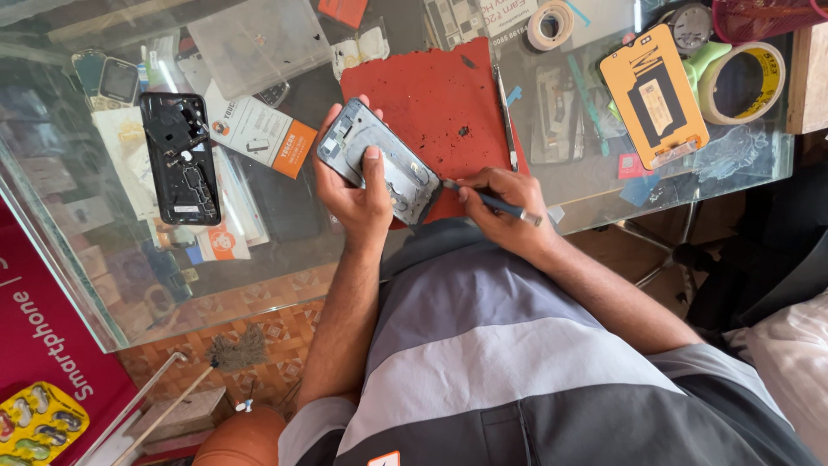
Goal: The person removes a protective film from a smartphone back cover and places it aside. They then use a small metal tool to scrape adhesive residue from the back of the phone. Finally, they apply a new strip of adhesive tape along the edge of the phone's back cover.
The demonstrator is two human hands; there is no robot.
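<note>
- The left hand is clamped around a grey, rectangular phone frame with its inner face up, thumb pressed on that face, fingers wrapped behind.
- The phone frame is held tilted, just above the near edge of the glass-topped desk, over the lower part of a red, scuffed work mat.
- The right hand is closed on a thin, dark-handled metal tool; its tip meets the frame's lower right end (exact contact point too small to confirm).
- A black, opened phone body with exposed internals lies flat towards the desk's left side, well apart from both hands.
- Beside it sits a white and orange printed card box.
- A yellow, rectangular phone-shaped plate rests near the far right corner, just beside a wide roll of yellowish tape.
- A smaller roll of pale tape lies at the far edge.
- Slim metal tweezers lie along the mat's right edge.
- The person wears a grey banded shirt.
</note>
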